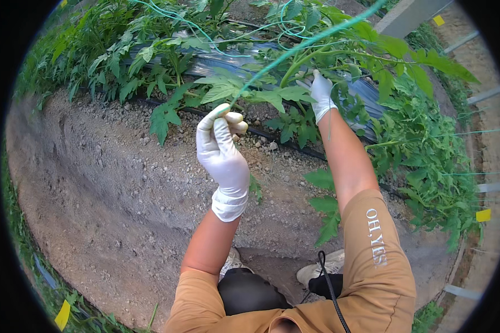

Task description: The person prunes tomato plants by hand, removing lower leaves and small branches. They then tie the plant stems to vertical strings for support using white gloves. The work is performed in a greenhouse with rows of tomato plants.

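Green twine [289, 56] runs taut from the upper right down to my left hand [225, 145], which wears a white glove and pinches it between thumb and forefinger. My right hand [320, 89], also gloved, reaches in among the leaves beside a thick tomato stem [291, 71]. Foliage partly covers its fingers, so whether they grip anything cannot be told. A thin strand hangs close to that wrist. Tomato leaves [271, 96] spread between the two hands.
Silvery plastic mulch film [216, 62] covers the bed under the plants. A black drip hose [271, 135] follows its near edge. Loose green twine [183, 18] lies over the foliage. A concrete post [408, 16] stands at the upper right. Bare soil [121, 200] slopes around my shoes.
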### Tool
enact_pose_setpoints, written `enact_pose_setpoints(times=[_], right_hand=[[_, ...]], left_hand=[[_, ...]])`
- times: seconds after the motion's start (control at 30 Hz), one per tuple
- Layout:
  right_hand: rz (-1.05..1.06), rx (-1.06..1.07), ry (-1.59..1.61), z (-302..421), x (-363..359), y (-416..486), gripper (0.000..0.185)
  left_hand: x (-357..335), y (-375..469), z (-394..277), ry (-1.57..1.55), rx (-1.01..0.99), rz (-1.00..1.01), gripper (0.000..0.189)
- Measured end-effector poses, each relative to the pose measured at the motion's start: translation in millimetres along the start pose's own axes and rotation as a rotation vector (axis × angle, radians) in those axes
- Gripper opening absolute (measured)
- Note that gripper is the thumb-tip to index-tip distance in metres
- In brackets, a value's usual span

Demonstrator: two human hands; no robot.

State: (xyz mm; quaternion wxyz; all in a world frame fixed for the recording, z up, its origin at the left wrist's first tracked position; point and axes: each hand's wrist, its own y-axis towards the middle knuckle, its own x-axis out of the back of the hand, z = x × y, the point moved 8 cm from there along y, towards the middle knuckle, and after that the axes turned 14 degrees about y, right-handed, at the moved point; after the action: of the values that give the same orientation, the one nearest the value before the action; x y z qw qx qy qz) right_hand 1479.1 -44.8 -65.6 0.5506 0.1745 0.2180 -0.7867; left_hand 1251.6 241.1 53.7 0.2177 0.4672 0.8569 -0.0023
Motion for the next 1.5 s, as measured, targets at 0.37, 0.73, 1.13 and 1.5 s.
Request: enact_pose_setpoints(times=[0.37, 0.73, 1.13, 1.5], right_hand=[[0.067, -0.032, 0.057, 6, 2, -13, 0.022], [0.088, -0.022, 0.061, 7, 5, -39, 0.021], [0.271, -0.086, -0.016, 17, -10, -63, 0.024], [0.406, -0.132, -0.078, 8, -13, -74, 0.03]], left_hand=[[-102, -54, 158, 0.313, -0.002, 0.406, 0.011], [-110, 9, 243, 0.467, -0.1, 0.261, 0.031], [-120, -5, 294, -0.041, 0.09, 0.442, 0.061], [-97, 7, 271, 0.096, -0.115, 0.252, 0.028]])
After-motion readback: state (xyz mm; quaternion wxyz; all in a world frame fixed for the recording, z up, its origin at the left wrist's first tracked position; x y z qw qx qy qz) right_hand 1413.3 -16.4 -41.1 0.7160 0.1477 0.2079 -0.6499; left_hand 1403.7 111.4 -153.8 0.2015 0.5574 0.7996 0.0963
